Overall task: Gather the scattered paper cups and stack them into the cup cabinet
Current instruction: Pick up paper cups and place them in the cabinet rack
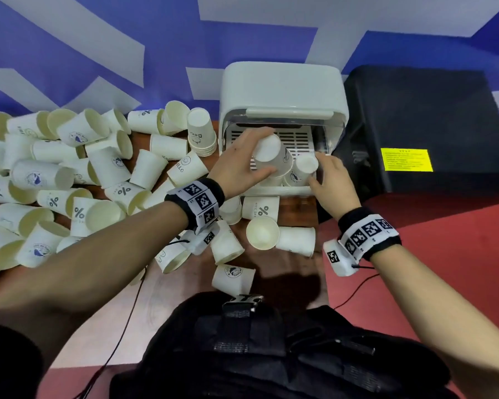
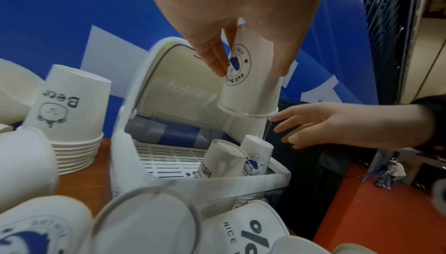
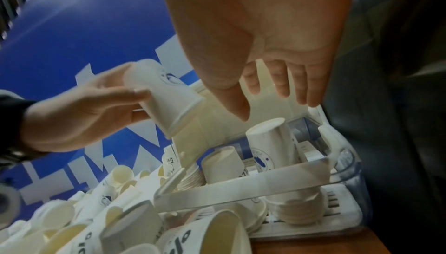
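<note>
The white cup cabinet (image 1: 283, 90) stands with its lid raised over a slotted tray (image 2: 164, 155). My left hand (image 1: 255, 152) grips a white paper cup (image 1: 274, 159) upside-down above the tray; its blue round logo (image 2: 239, 63) shows in the left wrist view. Two upside-down cup stacks stand at the tray's front: a "HELLO" stack (image 2: 222, 157) and a blue-logo stack (image 2: 255, 155). My right hand (image 1: 320, 168) hovers open just above the blue-logo stack (image 3: 270, 143), its fingers (image 3: 280, 86) spread and holding nothing.
Many loose cups (image 1: 69, 174) lie scattered over the wooden table (image 1: 300, 208) to the left. A "Bear" cup stack (image 1: 201, 133) stands left of the cabinet. More cups (image 1: 262, 231) lie before it. A black box (image 1: 427, 131) sits against its right side.
</note>
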Demonstrator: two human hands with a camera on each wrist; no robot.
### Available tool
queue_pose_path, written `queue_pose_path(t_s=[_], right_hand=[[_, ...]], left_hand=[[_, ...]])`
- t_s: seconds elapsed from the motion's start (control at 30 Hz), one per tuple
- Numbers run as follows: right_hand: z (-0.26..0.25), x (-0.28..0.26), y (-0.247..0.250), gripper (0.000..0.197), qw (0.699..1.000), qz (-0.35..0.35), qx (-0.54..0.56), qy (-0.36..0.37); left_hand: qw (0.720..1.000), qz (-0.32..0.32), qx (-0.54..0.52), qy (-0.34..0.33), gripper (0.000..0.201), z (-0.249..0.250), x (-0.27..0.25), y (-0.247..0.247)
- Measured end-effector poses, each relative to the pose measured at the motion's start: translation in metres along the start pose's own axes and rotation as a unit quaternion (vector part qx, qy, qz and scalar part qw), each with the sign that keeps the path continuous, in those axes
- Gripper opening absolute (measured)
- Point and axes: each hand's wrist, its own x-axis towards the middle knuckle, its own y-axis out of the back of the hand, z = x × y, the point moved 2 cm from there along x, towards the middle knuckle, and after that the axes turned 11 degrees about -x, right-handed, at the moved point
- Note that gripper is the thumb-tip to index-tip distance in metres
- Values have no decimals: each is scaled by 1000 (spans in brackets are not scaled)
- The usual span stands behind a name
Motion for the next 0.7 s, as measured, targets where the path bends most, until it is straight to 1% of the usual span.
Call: queue_pose_path(t_s=[0.1,0.23,0.47,0.57,0.7], right_hand=[[3,-26,9,52,999,23,36,-4],[6,-61,15,57,993,25,113,9],[29,-92,-2,55,990,34,134,-18],[37,-98,-9,51,990,19,137,-26],[42,-98,-16,48,990,17,140,-28]], left_hand=[[1000,-11,-1,3,61,5,6,-12],[999,-39,30,-18,59,11,17,-32],[988,-103,102,-51,56,9,42,-63],[982,-134,122,-48,55,4,54,-72],[973,-181,138,-27,56,-5,63,-82]])
